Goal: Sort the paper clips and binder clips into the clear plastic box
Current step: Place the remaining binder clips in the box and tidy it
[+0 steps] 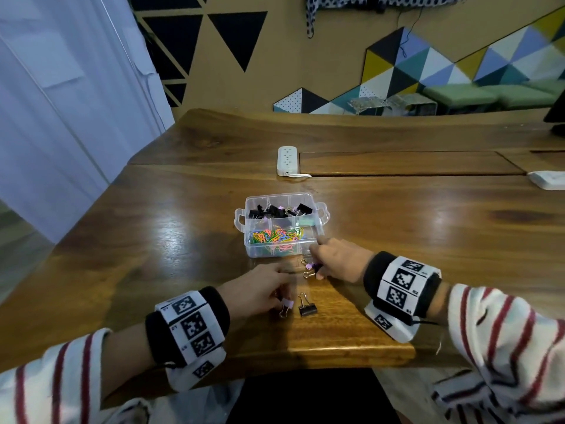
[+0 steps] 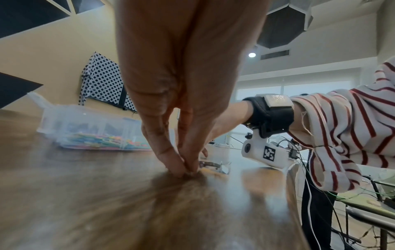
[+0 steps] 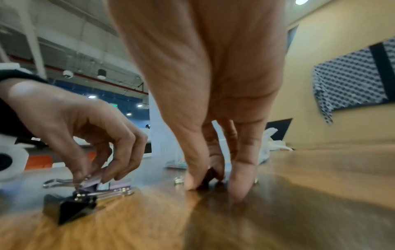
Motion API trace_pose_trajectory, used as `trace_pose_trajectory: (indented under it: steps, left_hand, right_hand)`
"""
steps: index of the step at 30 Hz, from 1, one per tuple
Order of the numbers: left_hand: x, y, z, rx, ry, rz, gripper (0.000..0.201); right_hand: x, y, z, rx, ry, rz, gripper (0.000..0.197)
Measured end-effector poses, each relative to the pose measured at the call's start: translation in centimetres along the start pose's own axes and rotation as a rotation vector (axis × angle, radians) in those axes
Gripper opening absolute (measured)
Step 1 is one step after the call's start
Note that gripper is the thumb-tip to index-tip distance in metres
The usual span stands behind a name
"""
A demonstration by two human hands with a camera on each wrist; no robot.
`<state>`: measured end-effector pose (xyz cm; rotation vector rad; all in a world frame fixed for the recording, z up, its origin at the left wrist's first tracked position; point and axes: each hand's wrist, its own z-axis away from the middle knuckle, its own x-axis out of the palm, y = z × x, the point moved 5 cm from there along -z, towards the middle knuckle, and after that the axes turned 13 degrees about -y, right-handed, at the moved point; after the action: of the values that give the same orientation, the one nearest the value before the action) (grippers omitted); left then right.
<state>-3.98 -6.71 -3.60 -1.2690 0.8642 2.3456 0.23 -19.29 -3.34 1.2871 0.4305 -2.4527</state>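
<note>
The clear plastic box [image 1: 318, 223] stands mid-table, with black binder clips in its back compartments and coloured paper clips [image 1: 276, 237] in the front one. My left hand [image 1: 282, 298] pinches a pink binder clip [image 1: 286, 305] that lies on the wood; the right wrist view shows the same pink binder clip [image 3: 94, 181] under the left hand [image 3: 91, 177]. A black binder clip [image 1: 307, 308] lies loose just right of it. Just in front of the box, my right hand [image 1: 315, 267] pinches a lilac binder clip [image 1: 310, 266] against the table.
A white power strip [image 1: 287, 160] lies behind the box. A white object [image 1: 547, 180] sits at the right edge. The table's near edge [image 1: 336, 359] runs close under my wrists. The box [image 2: 85, 130] is blurred in the left wrist view.
</note>
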Motion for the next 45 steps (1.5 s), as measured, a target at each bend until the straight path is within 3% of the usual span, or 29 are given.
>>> trace_pose_trajectory:
  steps: [7,9,14,17,22,28,34,40,43,45]
  left_hand:
    - [-0.5,0.2,0.0,-0.002,0.058,0.008,0.017]
    - [-0.3,1.3,-0.7,0.004,0.01,-0.008,0.019]
    - [1.0,3.1,-2.4,0.013,-0.194,-0.076,0.056]
    - [1.4,3.7,-2.6,-0.037,-0.251,-0.093,0.054]
    - [1.2,4.5,-2.8,-0.026,-0.101,-0.086,0.028]
    - [1.0,4.0,-3.2,0.029,-0.109,-0.053,0.023]
    - [-2.1,1.3,-1.7,0.035,-0.078,0.242,0.015]
    - [-12.0,-5.6,-0.7,-0.198,0.294,0.315,0.012]
    - [-14.0,-8.0,-2.3,-0.281,0.355,0.352,0.012]
    - [-14.4,-8.8,-3.6,-0.303,0.359,0.387,0.013]
  right_hand:
    - [0.0,1.6,0.6,0.022,0.02,-0.186,0.031]
    - [-0.1,1.7,0.4,0.026,0.029,-0.183,0.029]
    - [0.2,1.6,0.4,0.049,0.045,-0.123,0.029]
    - [0.4,2.0,0.3,0.062,0.043,-0.155,0.035]
    - [0.1,2.1,0.3,0.067,0.042,-0.165,0.035]
    - [0.3,2.7,0.8,0.054,0.058,-0.228,0.026]
    - [1.3,4.1,1.7,0.044,0.064,-0.22,0.024]
    - [1.0,4.9,1.7,-0.02,0.047,-0.227,0.015]
    - [0.7,5.6,1.6,-0.047,0.005,-0.307,0.026]
    - [0.5,6.1,1.9,-0.131,-0.004,-0.52,0.026]
